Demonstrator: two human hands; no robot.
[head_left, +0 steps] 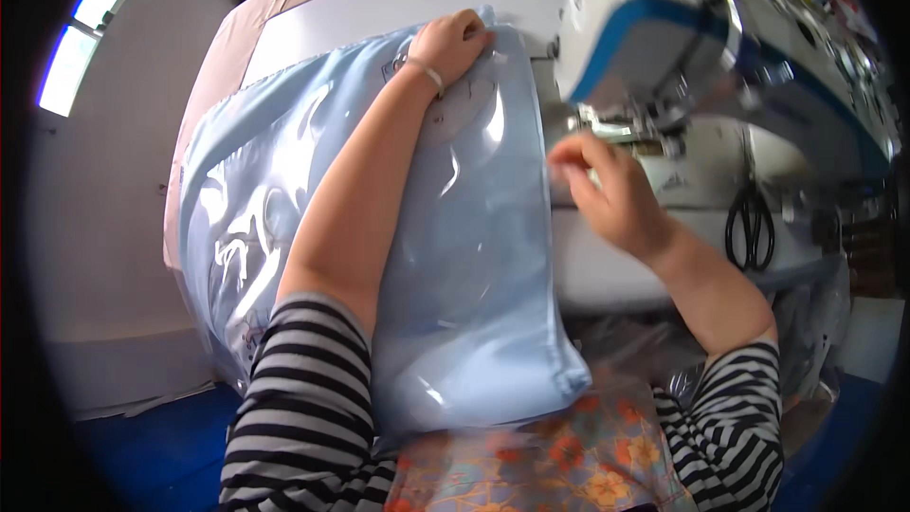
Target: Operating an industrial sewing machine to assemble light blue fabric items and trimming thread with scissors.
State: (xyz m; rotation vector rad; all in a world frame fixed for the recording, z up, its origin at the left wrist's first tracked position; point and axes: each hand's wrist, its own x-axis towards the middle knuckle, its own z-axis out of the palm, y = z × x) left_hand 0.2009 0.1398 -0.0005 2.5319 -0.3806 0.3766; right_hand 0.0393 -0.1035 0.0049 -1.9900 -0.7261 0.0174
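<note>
We have the light blue cloth (464,256) spread over the pale worktable (607,265), just left of the sewing machine (654,38), its lower end reaching the flowered apron (540,465). Glossy clear film (261,218) covers much of it, throwing back bright streaks. Our two hands are apart from each other. The left hand (451,45), with a pale bracelet (425,74) at the wrist, rests at the cloth's far edge with its fingers bent; we cannot tell whether they pinch the cloth or only press on it. Our right hand (614,192) is curled beside the cloth's right edge, close to the needle area (its fingertips are blurred, so we cannot say whether they touch or grip anything). To the right of that hand, black-handled scissors (749,229) lie on the table. Striped sleeves (303,389) cover our upper arms.
</note>
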